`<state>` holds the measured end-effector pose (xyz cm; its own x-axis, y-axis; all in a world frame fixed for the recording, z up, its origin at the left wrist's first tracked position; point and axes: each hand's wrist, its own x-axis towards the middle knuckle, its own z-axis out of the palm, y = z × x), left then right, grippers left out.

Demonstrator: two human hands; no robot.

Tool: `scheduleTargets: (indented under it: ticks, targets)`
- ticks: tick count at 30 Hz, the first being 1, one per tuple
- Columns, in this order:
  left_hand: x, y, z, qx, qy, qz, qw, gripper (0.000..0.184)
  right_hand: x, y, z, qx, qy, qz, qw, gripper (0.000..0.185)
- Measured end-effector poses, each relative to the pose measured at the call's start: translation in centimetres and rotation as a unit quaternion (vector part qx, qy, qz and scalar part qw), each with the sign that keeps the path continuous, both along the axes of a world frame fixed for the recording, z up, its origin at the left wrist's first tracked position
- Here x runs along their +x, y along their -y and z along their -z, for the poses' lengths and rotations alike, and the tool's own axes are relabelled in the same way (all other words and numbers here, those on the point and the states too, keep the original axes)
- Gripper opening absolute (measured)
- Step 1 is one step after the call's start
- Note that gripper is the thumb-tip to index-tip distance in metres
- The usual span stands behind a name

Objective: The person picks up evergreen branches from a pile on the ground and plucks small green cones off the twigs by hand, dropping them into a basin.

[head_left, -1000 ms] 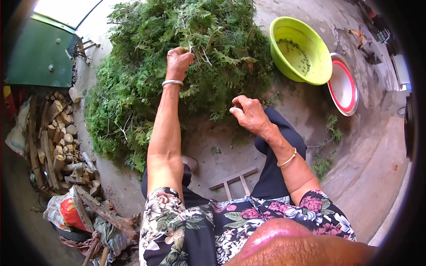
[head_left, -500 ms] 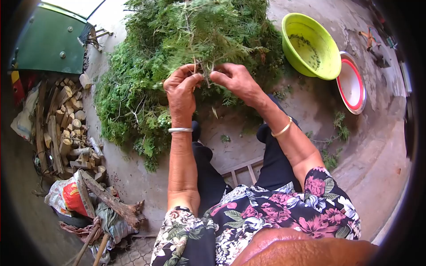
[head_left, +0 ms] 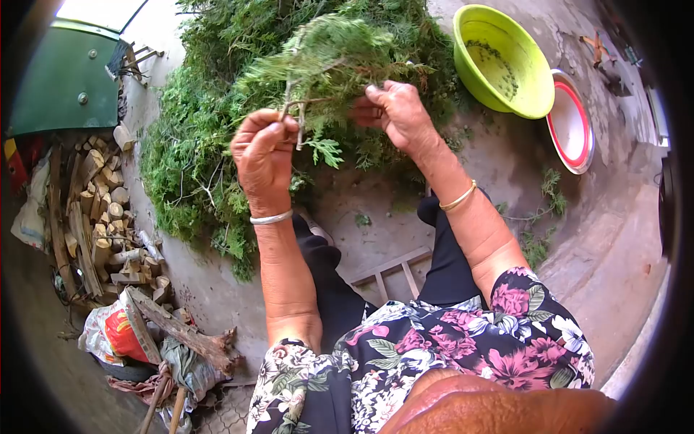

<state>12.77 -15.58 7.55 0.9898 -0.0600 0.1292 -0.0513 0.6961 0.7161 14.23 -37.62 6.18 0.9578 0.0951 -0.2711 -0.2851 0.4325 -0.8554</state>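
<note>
My left hand (head_left: 264, 148) is closed on the woody stem of an evergreen branch (head_left: 325, 54), whose feathery green sprays spread up and to the right. To the right of that stem, my right hand (head_left: 401, 119) has its thumb raised apart from its partly bent fingers. It is close to the foliage, and I see nothing gripped in it. Behind both hands lies a large heap of cut evergreen branches (head_left: 188, 152) on the concrete floor. A small leafy sprig (head_left: 323, 150) hangs below the held stem.
A lime-green basin (head_left: 531, 87) with small dark bits inside stands at the right, beside a red-rimmed white basin (head_left: 571, 126). Split firewood (head_left: 101, 210) is piled at the left. A wooden frame (head_left: 394, 273) lies between my legs. Loose sprigs (head_left: 538, 246) are scattered at right.
My hands have moved apart. The left has shifted left and slightly down with the branch, while the right has moved right, away from the stem. The view has shifted slightly.
</note>
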Motion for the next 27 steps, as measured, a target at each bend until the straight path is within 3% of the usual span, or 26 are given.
scheduleTargets:
  ticks: [7,10,13,15,17,19,21,22,23,24,25,26,27]
  targets:
    - [0.0,-3.1,-0.4,-0.066,0.081,-0.066,0.992,0.03,0.8,-0.1,0.0,0.031,0.05,0.095,0.994,0.019]
    - [0.1,-5.0,-0.3,-0.069,0.049,-0.087,0.993,0.03,0.7,-0.6,0.0,0.097,0.07,0.099,0.988,0.019]
    - [-0.5,-5.6,-0.7,-0.04,0.028,-0.124,0.991,0.029,1.0,-0.1,0.5,0.13,0.007,0.112,0.985,0.021]
    - [-0.8,-7.5,-0.7,-0.088,0.049,-0.062,0.993,0.031,1.6,1.1,1.1,0.201,-0.1,0.184,0.957,0.023]
    - [-1.1,-9.8,0.0,-0.127,0.064,-0.07,0.987,0.031,2.1,2.7,1.2,0.228,-0.082,0.242,0.939,0.025]
    - [-1.3,-12.2,0.9,-0.046,0.039,-0.167,0.984,0.034,1.9,2.7,0.0,0.155,0.022,0.235,0.959,0.024]
    - [-1.7,-9.2,-1.5,-0.012,0.064,-0.109,0.992,0.035,1.5,2.3,-0.7,0.142,0.059,0.221,0.963,0.024]
    - [-1.8,-6.7,-2.5,0.101,0.027,-0.155,0.982,0.036,1.3,2.0,-0.9,0.129,0.092,0.204,0.966,0.024]
    - [-1.6,-5.1,-2.9,0.213,-0.013,-0.201,0.956,0.037,1.0,1.5,-1.1,0.13,0.092,0.203,0.966,0.024]
    - [-1.3,-4.6,-3.0,0.459,-0.027,-0.199,0.866,0.039,0.7,1.0,-1.4,0.089,0.111,0.196,0.97,0.024]
    - [-0.4,-5.1,-1.7,0.62,-0.063,-0.135,0.77,0.044,0.5,0.4,-1.6,0.05,0.132,0.188,0.972,0.024]
    - [0.1,-4.4,-0.5,0.773,0.012,-0.149,0.617,0.047,0.2,-0.2,-1.5,0.022,0.137,0.18,0.974,0.024]
    - [-0.4,-3.6,0.4,0.834,0.022,-0.144,0.533,0.049,-0.4,-0.6,-1.7,0.027,0.137,0.172,0.975,0.024]
